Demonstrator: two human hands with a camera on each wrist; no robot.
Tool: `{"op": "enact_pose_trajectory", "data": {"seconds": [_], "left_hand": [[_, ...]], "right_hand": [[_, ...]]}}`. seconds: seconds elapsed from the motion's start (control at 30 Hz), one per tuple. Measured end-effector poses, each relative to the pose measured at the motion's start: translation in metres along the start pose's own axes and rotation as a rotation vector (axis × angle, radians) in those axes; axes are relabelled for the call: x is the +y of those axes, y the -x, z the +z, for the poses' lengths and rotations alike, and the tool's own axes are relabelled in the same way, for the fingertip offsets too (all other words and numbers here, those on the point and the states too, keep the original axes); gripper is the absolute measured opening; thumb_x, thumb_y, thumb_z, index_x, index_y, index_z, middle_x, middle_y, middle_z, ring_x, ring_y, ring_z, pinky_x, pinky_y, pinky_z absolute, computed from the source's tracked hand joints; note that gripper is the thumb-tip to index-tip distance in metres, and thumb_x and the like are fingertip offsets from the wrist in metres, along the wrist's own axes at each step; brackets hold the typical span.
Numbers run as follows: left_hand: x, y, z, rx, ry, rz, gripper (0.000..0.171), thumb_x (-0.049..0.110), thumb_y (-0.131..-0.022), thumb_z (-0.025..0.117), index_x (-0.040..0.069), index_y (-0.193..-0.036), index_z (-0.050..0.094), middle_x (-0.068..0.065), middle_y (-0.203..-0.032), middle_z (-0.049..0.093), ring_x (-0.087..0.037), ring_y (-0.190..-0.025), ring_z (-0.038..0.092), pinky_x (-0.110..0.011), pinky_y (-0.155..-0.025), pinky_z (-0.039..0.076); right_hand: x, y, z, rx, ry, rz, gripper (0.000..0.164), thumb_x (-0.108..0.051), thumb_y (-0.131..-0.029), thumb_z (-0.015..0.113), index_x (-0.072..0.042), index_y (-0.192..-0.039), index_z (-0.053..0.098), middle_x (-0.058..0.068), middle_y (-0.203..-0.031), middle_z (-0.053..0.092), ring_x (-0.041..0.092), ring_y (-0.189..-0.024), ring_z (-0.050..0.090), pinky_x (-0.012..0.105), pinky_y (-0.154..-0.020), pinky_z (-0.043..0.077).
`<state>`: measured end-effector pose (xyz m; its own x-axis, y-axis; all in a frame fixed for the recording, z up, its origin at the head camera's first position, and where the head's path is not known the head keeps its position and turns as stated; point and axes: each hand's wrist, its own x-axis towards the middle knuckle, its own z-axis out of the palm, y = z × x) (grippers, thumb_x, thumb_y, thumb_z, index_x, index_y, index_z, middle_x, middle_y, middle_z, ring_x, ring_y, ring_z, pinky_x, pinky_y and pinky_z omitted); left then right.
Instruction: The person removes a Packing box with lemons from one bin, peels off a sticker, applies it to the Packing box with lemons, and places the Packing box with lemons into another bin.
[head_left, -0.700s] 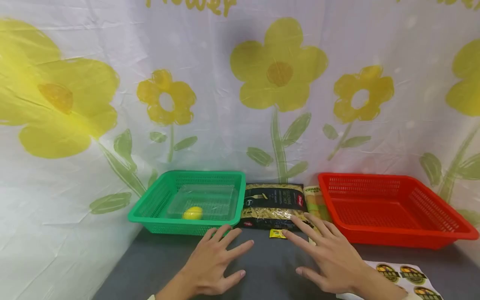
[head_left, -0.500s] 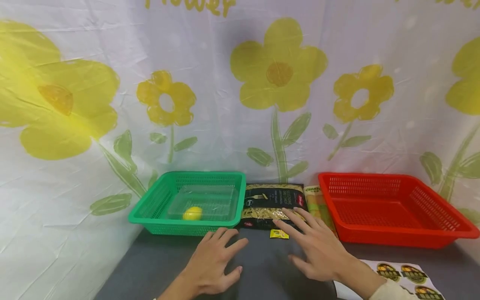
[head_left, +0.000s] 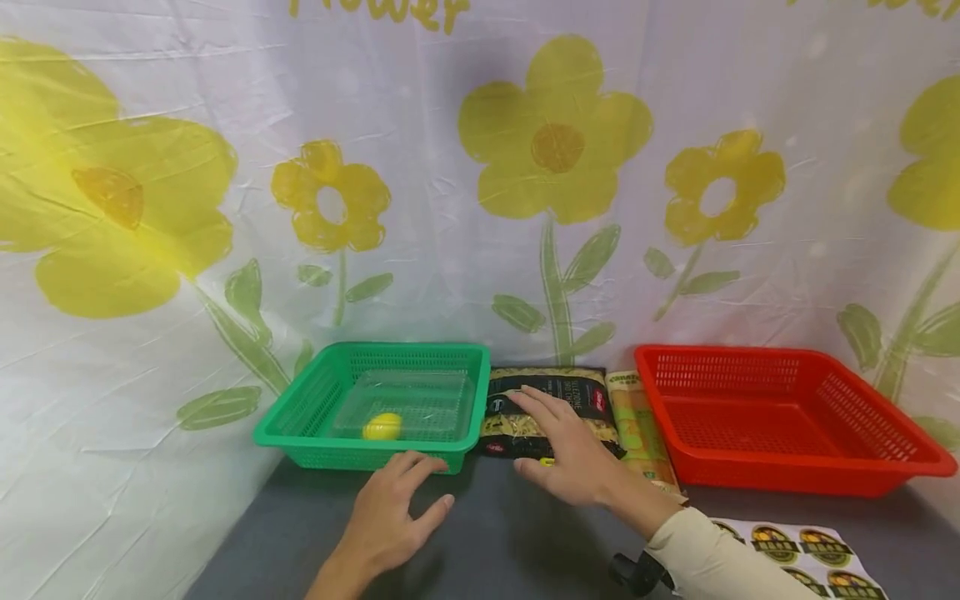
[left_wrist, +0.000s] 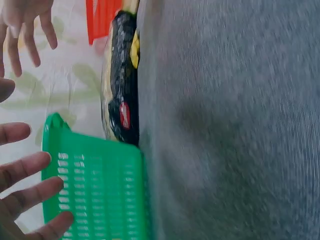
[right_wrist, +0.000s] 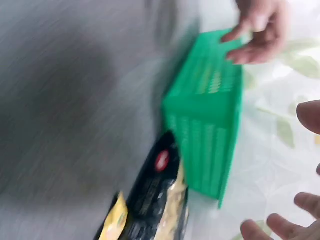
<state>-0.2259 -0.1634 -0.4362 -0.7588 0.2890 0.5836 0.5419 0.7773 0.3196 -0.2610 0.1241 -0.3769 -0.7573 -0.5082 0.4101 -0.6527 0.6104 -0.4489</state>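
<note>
My left hand (head_left: 390, 510) hovers just in front of the green basket (head_left: 352, 454), fingers loosely spread and holding nothing. A yellow ball-like item (head_left: 382, 427) and a clear plastic container (head_left: 431, 392) lie inside that basket. Over the black pasta bag (head_left: 510, 429) reaches my right hand (head_left: 570, 454), its fingers extended and nothing in its grasp. The right hand mostly covers a small yellow packet (head_left: 547, 462) in front of the bag. In the left wrist view, the fingers (left_wrist: 37, 192) of my left hand overlap the green basket's side.
A red basket (head_left: 787, 467) stands on the right of the dark grey table (head_left: 480, 542). Between it and the pasta bag lies a green and yellow package (head_left: 641, 425). A sheet of round stickers (head_left: 825, 550) lies at the front right. A flowered curtain (head_left: 435, 275) hangs behind.
My right hand has moved left and forward, from beside the yellow packet to over the pasta bag. The left hand has shifted slightly left. The objects stay in place.
</note>
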Motion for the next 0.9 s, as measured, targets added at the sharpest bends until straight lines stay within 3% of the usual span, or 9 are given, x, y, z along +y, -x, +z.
{"op": "enact_pose_trajectory", "data": {"seconds": [0.13,0.3,0.5,0.63,0.77,0.9], "left_hand": [[-0.01,0.002,0.005,0.057,0.058,-0.096,0.026,0.033,-0.087,0.078,0.027,-0.112,0.073,0.015,-0.109,0.067,-0.011,-0.103,0.065,-0.043,-0.083,0.057],[-0.022,0.004,0.012,0.192,0.22,-0.216,0.018,0.022,-0.088,0.079,0.019,-0.106,0.074,0.002,-0.102,0.073,-0.014,-0.097,0.068,-0.047,-0.084,0.057],[-0.032,0.005,0.019,0.372,0.284,-0.34,0.014,0.015,-0.088,0.079,0.01,-0.1,0.075,0.004,-0.09,0.073,-0.016,-0.087,0.07,-0.047,-0.079,0.058],[-0.038,0.004,0.022,0.441,0.342,-0.476,0.014,0.024,-0.092,0.077,0.011,-0.097,0.075,0.006,-0.085,0.072,-0.012,-0.081,0.067,-0.033,-0.075,0.056],[-0.046,0.0,0.025,0.548,0.486,-0.628,0.025,0.034,-0.093,0.076,0.009,-0.088,0.076,-0.005,-0.081,0.073,-0.015,-0.076,0.067,-0.022,-0.068,0.052],[-0.052,-0.005,0.026,0.668,0.672,-0.717,0.042,0.035,-0.092,0.076,-0.006,-0.084,0.071,-0.017,-0.078,0.073,-0.022,-0.07,0.07,-0.022,-0.065,0.057]], "right_hand": [[-0.008,-0.017,0.005,0.013,-0.238,0.13,0.077,-0.034,-0.093,0.071,-0.03,-0.159,0.032,-0.001,-0.164,0.03,0.029,-0.149,0.032,0.064,-0.112,0.037],[-0.012,-0.041,0.015,0.021,-0.463,0.25,0.073,-0.033,-0.095,0.071,-0.029,-0.158,0.034,0.003,-0.163,0.033,0.032,-0.146,0.039,0.059,-0.108,0.044],[-0.017,-0.067,0.025,-0.036,-0.649,0.334,0.072,-0.033,-0.099,0.066,-0.02,-0.16,0.029,0.01,-0.165,0.026,0.038,-0.145,0.039,0.056,-0.108,0.045],[-0.023,-0.081,0.031,-0.056,-0.774,0.378,0.074,-0.031,-0.1,0.066,-0.017,-0.161,0.026,0.012,-0.166,0.022,0.038,-0.146,0.037,0.051,-0.11,0.045],[-0.028,-0.093,0.04,-0.076,-0.86,0.404,0.076,-0.032,-0.1,0.065,-0.016,-0.162,0.023,0.016,-0.167,0.019,0.04,-0.145,0.038,0.054,-0.112,0.043],[-0.034,-0.102,0.05,-0.075,-0.877,0.444,0.078,-0.034,-0.1,0.065,-0.017,-0.162,0.021,0.015,-0.166,0.019,0.041,-0.146,0.035,0.057,-0.111,0.042]]}}
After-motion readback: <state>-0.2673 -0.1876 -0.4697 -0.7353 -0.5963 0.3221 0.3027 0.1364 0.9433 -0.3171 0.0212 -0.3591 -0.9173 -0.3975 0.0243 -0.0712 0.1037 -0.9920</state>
